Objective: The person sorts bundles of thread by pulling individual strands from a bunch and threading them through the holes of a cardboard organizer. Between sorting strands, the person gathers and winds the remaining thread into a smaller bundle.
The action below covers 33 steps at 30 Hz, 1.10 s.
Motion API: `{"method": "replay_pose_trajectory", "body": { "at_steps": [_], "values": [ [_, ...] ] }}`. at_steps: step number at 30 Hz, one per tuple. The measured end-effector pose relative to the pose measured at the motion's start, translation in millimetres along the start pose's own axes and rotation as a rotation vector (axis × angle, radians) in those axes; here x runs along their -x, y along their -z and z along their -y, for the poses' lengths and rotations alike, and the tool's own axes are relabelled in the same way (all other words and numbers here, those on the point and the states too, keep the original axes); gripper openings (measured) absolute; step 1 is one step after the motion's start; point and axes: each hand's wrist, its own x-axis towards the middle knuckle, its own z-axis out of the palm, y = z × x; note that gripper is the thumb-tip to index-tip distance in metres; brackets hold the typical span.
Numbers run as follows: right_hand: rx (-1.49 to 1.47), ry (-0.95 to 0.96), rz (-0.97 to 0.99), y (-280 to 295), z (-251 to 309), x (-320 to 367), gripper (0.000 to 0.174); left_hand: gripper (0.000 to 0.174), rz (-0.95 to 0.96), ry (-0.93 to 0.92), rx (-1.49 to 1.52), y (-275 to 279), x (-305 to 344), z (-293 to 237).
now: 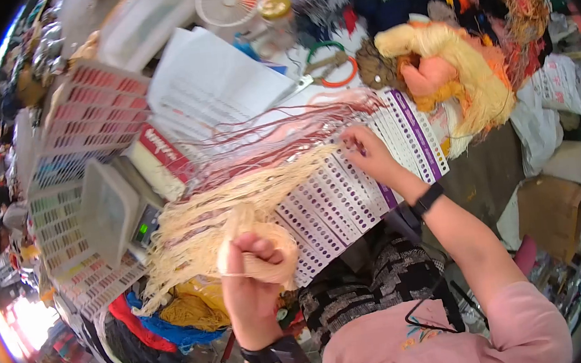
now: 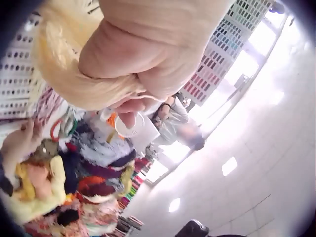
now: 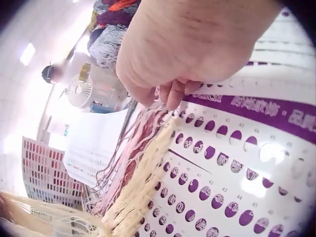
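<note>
My left hand (image 1: 254,276) grips a thick hank of cream thread (image 2: 64,59), its fingers curled into the loops. The right hand (image 1: 372,156) bends over a white card with rows of purple holes (image 3: 212,173). Its fingertips (image 3: 175,94) pinch thread at the row of holes beside the purple band. Cream strands (image 3: 148,177) hang from holes along the card and spread left in the head view. Beyond them lie pink and dark red strands (image 1: 232,152), also fastened along the card.
Shade charts (image 1: 82,124), a clear plastic tub (image 1: 107,206) and a scale with a green display (image 1: 145,229) stand left. Printed sheets (image 1: 211,84), scissors (image 1: 332,65) and a gold-lidded jar (image 1: 276,15) lie behind. Yellow hanks (image 1: 467,59) and yarn heaps are at the right.
</note>
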Motion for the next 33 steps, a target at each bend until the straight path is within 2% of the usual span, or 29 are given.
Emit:
{"method": "replay_pose_trajectory", "body": {
  "at_steps": [2,3,4,7,8,10,12,13,16,17,20,21,24,28,33],
  "values": [
    [-0.124,-0.019,0.072,-7,56,22,0.016,0.034,0.051,0.032,-0.038,5,27,-2],
    [-0.181,-0.041,0.115,-11,84,38,0.014,0.041,0.169,0.037,0.0,14,35,-2],
    [-0.296,-0.147,0.153,-18,111,52,0.008,0.044,0.139,0.015,-0.058,1,48,-4],
    [-0.556,-0.301,0.33,-34,212,86,0.01,0.048,0.167,-0.015,-0.049,-3,81,-14],
    [-0.662,-0.39,0.375,-43,235,95,0.011,0.049,0.162,-0.014,-0.069,-1,93,-18],
    [-0.689,-0.417,0.493,-60,260,107,0.011,0.051,0.295,0.001,-0.068,10,110,-25],
    [-0.738,-0.405,0.466,-72,275,116,0.009,0.052,0.416,-0.008,-0.016,20,126,-33],
    [-0.749,-0.376,0.449,-75,282,120,0.008,0.05,0.37,-0.011,0.069,22,134,-41],
    [-0.755,-0.337,0.399,-87,302,135,0.007,0.043,0.3,-0.08,0.003,34,153,-52],
    [-0.76,-0.321,0.397,-91,304,141,0.006,0.036,0.296,-0.24,-0.252,38,157,-49],
    [-0.824,-0.265,0.399,-97,321,152,0.008,0.03,0.277,-0.198,-0.146,39,171,-56],
    [-0.856,-0.263,0.392,-99,327,155,0.008,0.024,0.298,-0.154,-0.047,40,176,-63],
    [-0.897,-0.313,0.442,-103,344,160,0.009,0.021,0.399,-0.107,0.075,50,186,-76],
    [-0.879,-0.401,0.551,-113,359,164,0.008,0.024,0.396,-0.16,0.089,65,196,-84],
    [-0.793,-0.376,0.573,-125,369,167,0.008,0.027,0.45,-0.166,0.124,76,201,-91]
  ]
}}
